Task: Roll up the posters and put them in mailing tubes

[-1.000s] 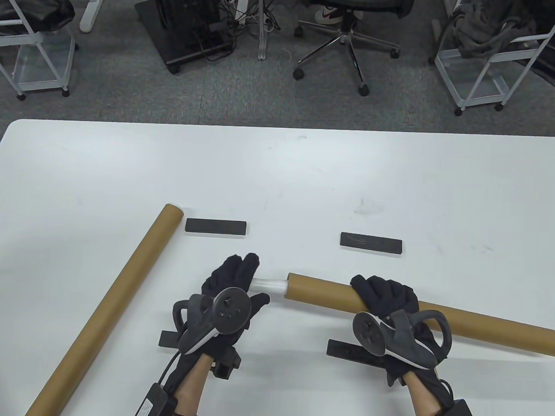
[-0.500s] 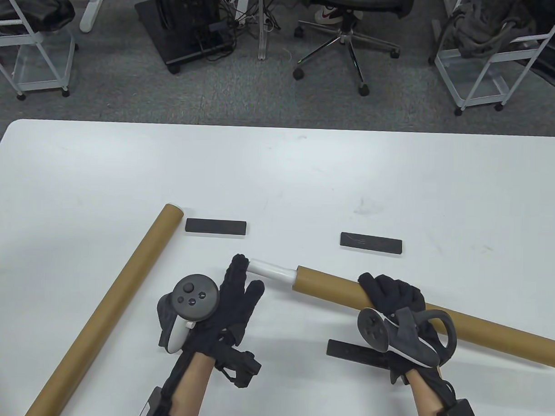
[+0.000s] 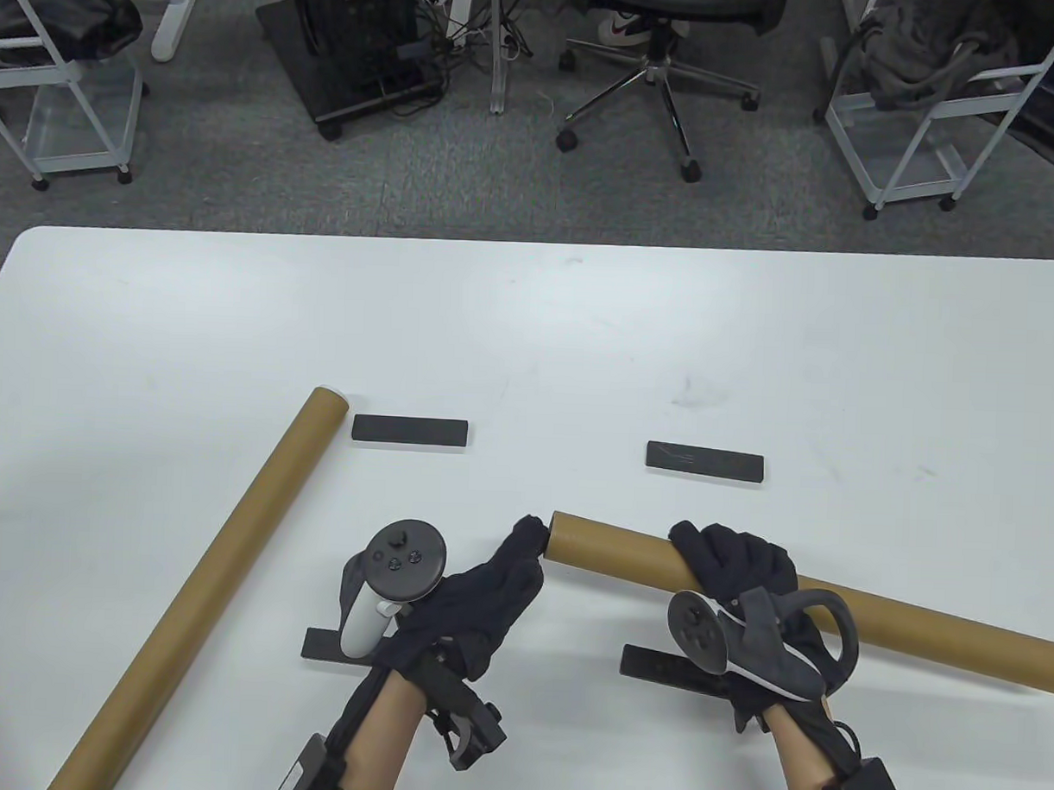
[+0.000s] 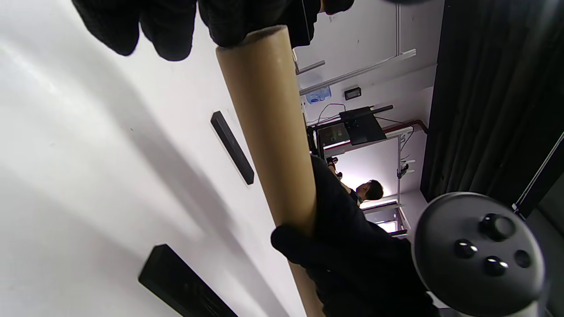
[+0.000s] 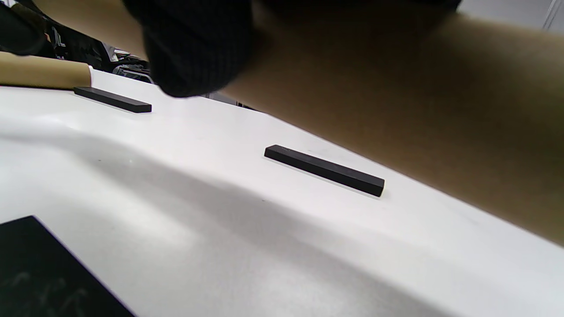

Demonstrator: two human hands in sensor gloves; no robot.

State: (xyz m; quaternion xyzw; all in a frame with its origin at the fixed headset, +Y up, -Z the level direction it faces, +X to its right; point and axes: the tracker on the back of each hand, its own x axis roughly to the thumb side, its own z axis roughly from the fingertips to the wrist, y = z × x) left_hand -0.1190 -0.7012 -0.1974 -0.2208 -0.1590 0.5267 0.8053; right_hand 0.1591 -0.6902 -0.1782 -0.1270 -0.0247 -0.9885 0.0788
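A brown mailing tube [image 3: 899,628] lies across the table's front right, its open end pointing left. My right hand [image 3: 733,562] grips it near that end and holds it a little above the table. My left hand [image 3: 521,550] reaches in with fingers stretched out, and a fingertip touches the tube's open end. No white poster shows outside the tube. In the left wrist view the tube [image 4: 269,132] runs down the middle, with my fingers [image 4: 229,22] at its end. In the right wrist view the tube [image 5: 396,110] fills the top, under my fingers [image 5: 198,44].
A second brown tube [image 3: 228,557] lies diagonally at the left. Black bars lie at the back left [image 3: 410,431], back right [image 3: 704,462], under my left wrist [image 3: 321,643] and under my right hand [image 3: 660,666]. Chairs and carts stand beyond the table's far edge.
The white rolled poster that stuck out of the tube's left end has gone inside. My left hand moved right, up to the tube's mouth. The tube shifted slightly in my right hand.
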